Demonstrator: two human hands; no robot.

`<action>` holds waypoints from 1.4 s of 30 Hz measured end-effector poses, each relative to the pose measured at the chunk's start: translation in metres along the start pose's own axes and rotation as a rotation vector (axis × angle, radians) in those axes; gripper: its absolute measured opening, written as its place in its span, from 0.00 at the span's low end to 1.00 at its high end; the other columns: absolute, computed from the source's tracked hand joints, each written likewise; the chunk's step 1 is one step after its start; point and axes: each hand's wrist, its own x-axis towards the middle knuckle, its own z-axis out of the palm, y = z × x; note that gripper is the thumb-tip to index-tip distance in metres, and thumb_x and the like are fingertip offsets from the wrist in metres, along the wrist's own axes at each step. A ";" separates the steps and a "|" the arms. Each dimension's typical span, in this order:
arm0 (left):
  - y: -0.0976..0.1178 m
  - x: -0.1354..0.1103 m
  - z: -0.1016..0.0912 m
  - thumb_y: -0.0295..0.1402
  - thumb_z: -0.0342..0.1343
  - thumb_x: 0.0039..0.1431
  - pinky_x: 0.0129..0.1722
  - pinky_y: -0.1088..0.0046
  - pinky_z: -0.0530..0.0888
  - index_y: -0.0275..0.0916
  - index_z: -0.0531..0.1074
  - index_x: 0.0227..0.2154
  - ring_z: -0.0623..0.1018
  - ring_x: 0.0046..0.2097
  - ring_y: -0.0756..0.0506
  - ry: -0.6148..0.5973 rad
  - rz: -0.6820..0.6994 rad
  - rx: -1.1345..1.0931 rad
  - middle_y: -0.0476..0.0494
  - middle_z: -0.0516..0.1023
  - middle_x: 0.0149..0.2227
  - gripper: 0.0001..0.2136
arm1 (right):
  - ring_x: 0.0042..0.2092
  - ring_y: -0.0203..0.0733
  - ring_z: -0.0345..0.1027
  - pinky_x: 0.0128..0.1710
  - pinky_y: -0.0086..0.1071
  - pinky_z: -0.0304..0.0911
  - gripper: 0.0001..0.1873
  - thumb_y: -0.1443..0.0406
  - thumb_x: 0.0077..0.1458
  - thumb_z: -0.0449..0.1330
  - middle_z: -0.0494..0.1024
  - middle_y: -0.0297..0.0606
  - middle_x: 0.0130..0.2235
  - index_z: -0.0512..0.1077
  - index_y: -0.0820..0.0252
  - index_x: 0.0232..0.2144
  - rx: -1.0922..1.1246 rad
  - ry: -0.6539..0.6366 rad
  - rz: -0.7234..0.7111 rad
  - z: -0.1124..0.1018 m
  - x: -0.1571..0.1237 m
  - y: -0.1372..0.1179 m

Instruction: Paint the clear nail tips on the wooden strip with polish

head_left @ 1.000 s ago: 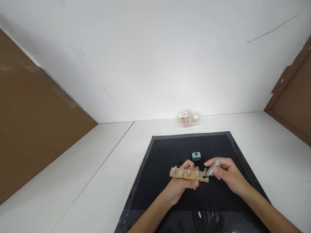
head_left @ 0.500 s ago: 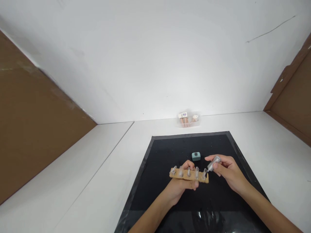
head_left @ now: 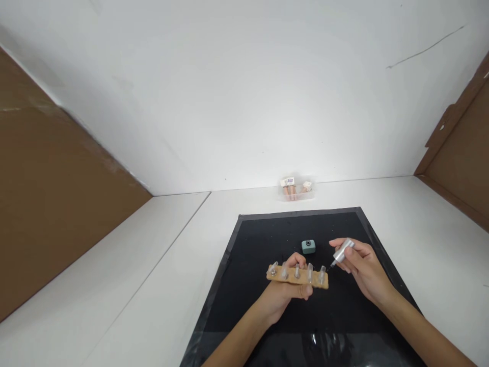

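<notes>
My left hand (head_left: 284, 295) is closed around a tan strip (head_left: 291, 275), thumb below and fingers behind it. Several clear false nail tips (head_left: 309, 272) stand up in a row along the strip. My right hand (head_left: 364, 267) pinches the silver cap of a nail polish brush (head_left: 344, 251). The thin dark brush end points down and left, a small gap from the rightmost nail tip (head_left: 322, 275). Beyond the hands, a small teal nail polish bottle (head_left: 308, 246) stands on the black mat, its dark round mouth uncovered.
The black mat (head_left: 267, 239) with taped edges lies on a white table (head_left: 171, 265). Near the white wall (head_left: 244, 102) sits a clear plastic tray (head_left: 297, 196) holding several pinkish pieces with white tops. Brown panels (head_left: 57, 178) flank both sides.
My right hand has drawn the brush up and to the right, away from the rightmost nail tip. My left hand and the strip have stayed in place.
</notes>
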 end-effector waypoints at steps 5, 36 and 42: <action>0.001 0.001 0.001 0.33 0.72 0.26 0.21 0.81 0.64 0.39 0.57 0.23 0.65 0.21 0.56 0.023 -0.024 0.024 0.59 0.66 0.19 0.26 | 0.18 0.29 0.47 0.18 0.26 0.43 0.21 0.47 0.41 0.64 0.62 0.30 0.15 0.80 0.59 0.26 -0.053 -0.117 0.030 -0.001 0.000 0.002; 0.000 0.000 0.001 0.32 0.70 0.28 0.22 0.80 0.60 0.39 0.57 0.23 0.63 0.22 0.55 0.014 -0.004 0.071 0.58 0.63 0.20 0.24 | 0.18 0.30 0.46 0.16 0.26 0.42 0.25 0.46 0.44 0.61 0.62 0.31 0.16 0.79 0.62 0.28 -0.255 -0.168 0.001 0.001 0.000 -0.001; -0.002 0.000 -0.001 0.33 0.70 0.29 0.24 0.79 0.59 0.39 0.57 0.23 0.61 0.25 0.55 0.002 0.003 0.094 0.57 0.62 0.22 0.24 | 0.20 0.32 0.49 0.20 0.28 0.49 0.23 0.47 0.47 0.59 0.62 0.31 0.16 0.79 0.62 0.28 -0.401 -0.148 -0.033 -0.002 0.000 0.002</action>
